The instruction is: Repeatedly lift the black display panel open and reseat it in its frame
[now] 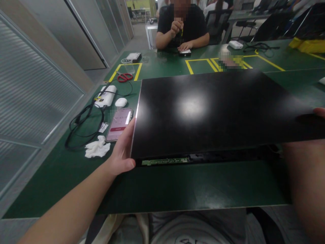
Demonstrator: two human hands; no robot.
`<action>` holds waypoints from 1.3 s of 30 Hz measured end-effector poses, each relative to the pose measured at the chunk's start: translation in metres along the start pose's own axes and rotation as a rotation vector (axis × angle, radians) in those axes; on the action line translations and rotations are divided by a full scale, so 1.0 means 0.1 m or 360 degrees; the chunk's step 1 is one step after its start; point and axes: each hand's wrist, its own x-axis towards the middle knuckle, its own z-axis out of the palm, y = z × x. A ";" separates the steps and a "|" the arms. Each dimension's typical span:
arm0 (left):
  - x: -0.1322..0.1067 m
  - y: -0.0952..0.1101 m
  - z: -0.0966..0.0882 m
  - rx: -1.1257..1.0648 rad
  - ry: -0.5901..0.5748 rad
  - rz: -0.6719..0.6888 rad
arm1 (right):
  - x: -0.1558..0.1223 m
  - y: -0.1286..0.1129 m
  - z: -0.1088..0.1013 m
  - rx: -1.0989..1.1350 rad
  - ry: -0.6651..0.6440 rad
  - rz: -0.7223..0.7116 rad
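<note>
A large black display panel [215,118] fills the middle of the view, tilted, with light glaring off its glossy face. Along its near edge a strip of green circuit board [165,161] shows. My left hand [123,152] grips the panel's left edge near the front corner, thumb at the front and fingers running behind the side. At the far right, my right hand [318,112] is mostly out of frame; its fingertips lie over the panel's right side and the forearm passes under that end.
Left of the panel lie a smartphone [120,123], a crumpled white tissue [98,147], black cables [88,117], a white case [106,96] and red-handled scissors [125,77]. Across the green table [193,189] sits a person [182,30] with one hand on a small box [185,53].
</note>
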 end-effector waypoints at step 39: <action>0.01 -0.14 -0.05 -0.0024 -0.0029 0.0163 | 0.05 0.12 0.05 0.1365 0.0309 0.0304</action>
